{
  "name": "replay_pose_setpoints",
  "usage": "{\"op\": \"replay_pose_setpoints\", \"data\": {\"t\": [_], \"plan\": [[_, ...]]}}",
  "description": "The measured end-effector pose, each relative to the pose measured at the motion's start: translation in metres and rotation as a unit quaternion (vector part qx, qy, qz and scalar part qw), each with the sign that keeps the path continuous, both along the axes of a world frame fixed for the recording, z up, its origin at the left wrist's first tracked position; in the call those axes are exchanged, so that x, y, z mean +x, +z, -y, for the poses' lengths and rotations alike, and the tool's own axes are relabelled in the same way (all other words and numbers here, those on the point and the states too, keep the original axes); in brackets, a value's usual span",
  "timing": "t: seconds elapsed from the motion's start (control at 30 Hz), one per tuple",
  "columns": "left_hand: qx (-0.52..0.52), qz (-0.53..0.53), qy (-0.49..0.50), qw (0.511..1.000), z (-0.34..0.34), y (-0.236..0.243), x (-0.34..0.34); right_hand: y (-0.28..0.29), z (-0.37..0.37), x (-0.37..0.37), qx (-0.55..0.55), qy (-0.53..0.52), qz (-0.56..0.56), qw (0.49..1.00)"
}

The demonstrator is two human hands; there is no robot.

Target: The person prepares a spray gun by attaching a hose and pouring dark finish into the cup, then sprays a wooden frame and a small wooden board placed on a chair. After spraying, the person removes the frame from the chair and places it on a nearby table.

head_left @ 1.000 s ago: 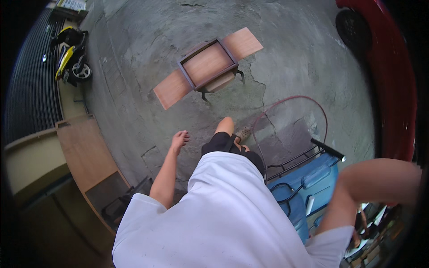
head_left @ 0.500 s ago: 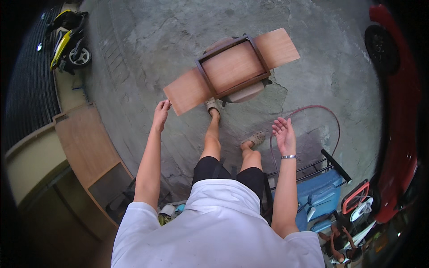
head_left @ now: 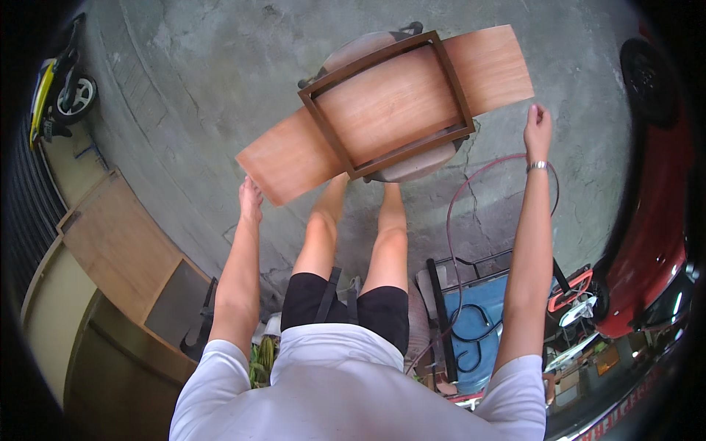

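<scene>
A long, thin wooden board lies slanted across a round-seated stool, its two ends reaching out past the seat. On top of the board's middle rests a dark brown rectangular frame. My left hand is at the board's left end, fingers closed against its edge; their tips are partly hidden. Just below the right end's near corner is my right hand, fingers curled together, apart from the board and with nothing visible in them.
A yellow scooter stands far left, above a leaning wooden panel. On the right are a red car, a looping reddish hose and a blue-topped cart beside my right arm. Grey concrete floor surrounds the stool.
My right hand has moved up and right toward the board's right end, and its spread fingers have closed. The board, frame and stool appear larger and nearer. My left hand stays by the left end.
</scene>
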State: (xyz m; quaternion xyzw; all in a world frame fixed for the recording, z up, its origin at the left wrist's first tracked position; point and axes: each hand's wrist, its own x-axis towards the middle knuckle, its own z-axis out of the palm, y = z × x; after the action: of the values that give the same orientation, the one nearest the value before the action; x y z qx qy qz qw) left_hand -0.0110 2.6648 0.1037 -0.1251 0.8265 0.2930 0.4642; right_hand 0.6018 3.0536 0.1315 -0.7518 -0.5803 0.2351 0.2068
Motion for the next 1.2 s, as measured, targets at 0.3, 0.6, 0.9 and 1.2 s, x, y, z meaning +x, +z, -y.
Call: {"op": "replay_pose_setpoints", "data": {"t": [0.3, 0.6, 0.9, 1.2], "plan": [[-0.023, -0.078, 0.035, 0.996, -0.012, -0.014, 0.008, -0.078, -0.102, 0.012, -0.095, 0.022, 0.002, 0.995], [-0.061, -0.075, -0.028, 0.995, -0.023, 0.01, 0.03, -0.075, -0.082, 0.051, -0.102, -0.04, -0.067, 0.992], [-0.053, -0.06, -0.12, 0.99, -0.038, 0.009, 0.07, -0.074, -0.064, 0.118, -0.103, -0.077, -0.041, 0.991], [0.069, -0.339, -0.272, 0.898, -0.117, 0.016, 0.079, -0.055, 0.06, 0.108, -0.006, -0.33, -0.223, 0.917]]}}
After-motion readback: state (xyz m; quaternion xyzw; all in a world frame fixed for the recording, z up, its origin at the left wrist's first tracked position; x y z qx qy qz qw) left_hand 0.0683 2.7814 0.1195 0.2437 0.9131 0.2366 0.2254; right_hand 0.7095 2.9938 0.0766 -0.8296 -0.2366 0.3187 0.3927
